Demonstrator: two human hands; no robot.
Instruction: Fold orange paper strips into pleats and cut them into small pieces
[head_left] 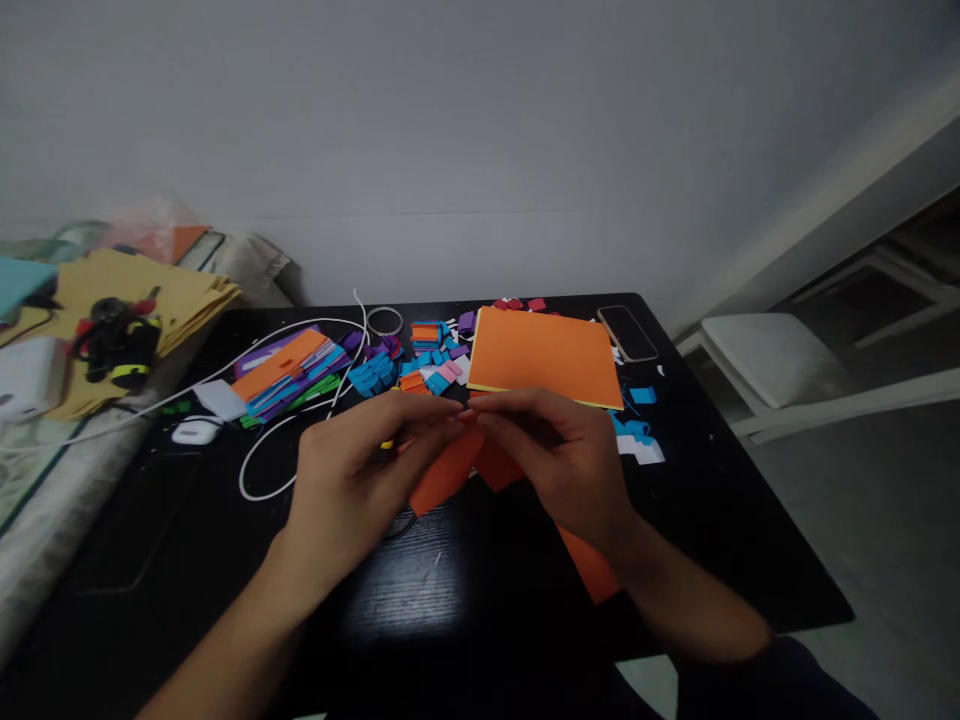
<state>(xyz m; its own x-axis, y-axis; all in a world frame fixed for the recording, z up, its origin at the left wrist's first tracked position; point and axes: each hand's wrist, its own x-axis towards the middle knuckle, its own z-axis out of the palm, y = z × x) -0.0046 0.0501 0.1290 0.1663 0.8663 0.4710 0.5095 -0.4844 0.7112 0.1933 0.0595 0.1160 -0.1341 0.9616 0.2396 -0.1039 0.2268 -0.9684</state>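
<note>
Plainly, from left to right:
Envelopes (180, 290): tan stack far left of the fingers, black clips on top.
Cable (259, 490): white loop just left of the left hand.
Paper strips (289, 372): mixed colours, beyond the left fingers.
Left hand (352, 480): fingers pinched on the orange paper (442, 480), fingertips meeting the right ones.
Right hand (570, 465): fingers pinched on the same sheet, which hangs below both and runs under the right wrist.
Orange sheet stack (544, 355): flat, just beyond the fingertips.
Phone (628, 333): beyond the right fingers.
</note>
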